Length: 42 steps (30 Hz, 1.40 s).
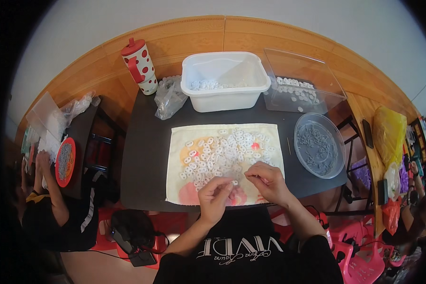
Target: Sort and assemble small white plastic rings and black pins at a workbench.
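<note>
Over the pale cloth (177,149), one white piece (235,182) is being pinched by the left hand (214,198); just right, the right hand (269,183) is being held fingertips together, contents unclear. Farther off, loose white pieces (214,158) are being borne by the cloth.

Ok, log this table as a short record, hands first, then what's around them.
Left hand: small white piece at its fingertips
Right hand: fingertips together; anything held is too small to tell
Under hands: cloth with loose white pieces
Beyond cloth: white tub, spotted tumbler, clear bag
Right of cloth: round clear tray with small grey pieces
</note>
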Motion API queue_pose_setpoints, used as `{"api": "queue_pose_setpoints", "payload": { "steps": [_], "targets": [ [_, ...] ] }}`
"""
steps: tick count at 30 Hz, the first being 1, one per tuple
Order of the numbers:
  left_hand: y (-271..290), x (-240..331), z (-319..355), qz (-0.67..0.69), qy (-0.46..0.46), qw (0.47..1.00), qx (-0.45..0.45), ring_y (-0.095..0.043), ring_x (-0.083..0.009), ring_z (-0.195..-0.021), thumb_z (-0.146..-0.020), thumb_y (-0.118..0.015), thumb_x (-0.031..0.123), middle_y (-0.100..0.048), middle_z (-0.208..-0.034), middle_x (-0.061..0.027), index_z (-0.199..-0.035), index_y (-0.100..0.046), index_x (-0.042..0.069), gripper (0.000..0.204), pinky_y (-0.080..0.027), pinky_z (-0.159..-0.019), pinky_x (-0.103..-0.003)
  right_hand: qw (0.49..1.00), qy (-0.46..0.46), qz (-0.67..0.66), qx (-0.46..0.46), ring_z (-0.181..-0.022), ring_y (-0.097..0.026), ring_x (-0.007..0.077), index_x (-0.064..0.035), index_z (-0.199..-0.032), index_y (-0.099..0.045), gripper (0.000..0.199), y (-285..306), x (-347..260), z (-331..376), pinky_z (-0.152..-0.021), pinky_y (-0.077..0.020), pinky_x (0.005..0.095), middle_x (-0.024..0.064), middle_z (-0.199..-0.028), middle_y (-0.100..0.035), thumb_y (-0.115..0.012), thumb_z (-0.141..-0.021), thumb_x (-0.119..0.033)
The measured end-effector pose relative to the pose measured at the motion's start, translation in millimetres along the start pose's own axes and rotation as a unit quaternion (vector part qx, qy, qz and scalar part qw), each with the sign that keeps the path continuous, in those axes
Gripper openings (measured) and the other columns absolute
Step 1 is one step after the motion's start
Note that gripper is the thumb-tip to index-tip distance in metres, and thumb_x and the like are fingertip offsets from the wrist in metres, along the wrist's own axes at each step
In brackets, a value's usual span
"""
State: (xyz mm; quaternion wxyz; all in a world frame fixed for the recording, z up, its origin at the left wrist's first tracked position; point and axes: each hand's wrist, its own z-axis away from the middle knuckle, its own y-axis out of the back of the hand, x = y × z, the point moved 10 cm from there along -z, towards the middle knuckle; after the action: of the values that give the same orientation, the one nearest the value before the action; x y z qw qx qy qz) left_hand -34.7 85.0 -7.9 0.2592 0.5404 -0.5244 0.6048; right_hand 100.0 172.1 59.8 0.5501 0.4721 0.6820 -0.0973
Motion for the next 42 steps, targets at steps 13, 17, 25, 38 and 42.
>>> {"api": "queue_pose_setpoints", "payload": {
  "steps": [13, 17, 25, 38, 42],
  "targets": [
    [21, 19, -10, 0.047, -0.045, 0.997, 0.040, -0.059, -0.0085, -0.073, -0.095, -0.061, -0.006, -0.064, -0.089, -0.0043, -0.109, -0.067, -0.003, 0.016, -0.048, -0.065, -0.022, 0.964, 0.156, 0.187, -0.109, -0.075, -0.060, 0.0276, -0.0030, -0.104, -0.067, 0.028, -48, -29, 8, -0.065, -0.0495, 0.0364, 0.0101, -0.095, -0.068, -0.069, -0.077, 0.003],
    [13, 17, -5, 0.032, -0.036, 0.998, 0.034, -0.059, -0.0084, -0.075, -0.094, -0.061, -0.007, -0.063, -0.090, -0.0043, -0.108, -0.067, -0.003, 0.016, -0.049, -0.066, -0.022, 0.956, 0.190, 0.203, -0.091, -0.073, -0.056, 0.0264, -0.0038, -0.103, -0.067, 0.029, -50, -35, 12, -0.064, -0.0481, 0.0356, 0.0104, -0.098, -0.066, -0.067, -0.075, 0.003],
    [-9, 20, -5, -0.026, -0.036, 0.999, -0.019, -0.059, -0.0088, -0.078, -0.090, -0.062, -0.011, -0.063, -0.094, -0.0044, -0.110, -0.067, -0.004, 0.021, -0.048, -0.069, -0.022, 0.993, -0.052, -0.087, 0.068, -0.086, -0.063, 0.0170, 0.0006, -0.097, -0.067, 0.018, 6, 15, 11, -0.072, -0.0489, 0.0276, 0.0066, -0.095, -0.066, -0.066, -0.082, 0.012],
    [-29, 20, -5, -0.067, -0.071, 0.995, -0.031, -0.061, -0.0073, -0.069, -0.091, -0.060, -0.010, -0.065, -0.089, -0.0056, -0.133, -0.052, -0.003, 0.043, -0.047, -0.059, -0.020, 0.877, -0.157, -0.433, 0.139, -0.092, -0.069, 0.0164, 0.0005, -0.099, -0.069, 0.015, -22, 47, 19, -0.085, -0.0535, 0.0292, 0.0087, -0.095, -0.072, -0.067, -0.087, 0.010],
    [-26, 17, -5, -0.064, -0.068, 0.995, -0.024, -0.059, -0.0052, -0.068, -0.091, -0.061, -0.010, -0.066, -0.088, -0.0061, -0.133, -0.052, -0.004, 0.043, -0.046, -0.058, -0.019, 0.876, -0.156, -0.434, 0.142, -0.092, -0.069, 0.0160, 0.0006, -0.098, -0.069, 0.015, -22, 49, 19, -0.086, -0.0534, 0.0294, 0.0087, -0.095, -0.071, -0.067, -0.087, 0.010]
  ]
}}
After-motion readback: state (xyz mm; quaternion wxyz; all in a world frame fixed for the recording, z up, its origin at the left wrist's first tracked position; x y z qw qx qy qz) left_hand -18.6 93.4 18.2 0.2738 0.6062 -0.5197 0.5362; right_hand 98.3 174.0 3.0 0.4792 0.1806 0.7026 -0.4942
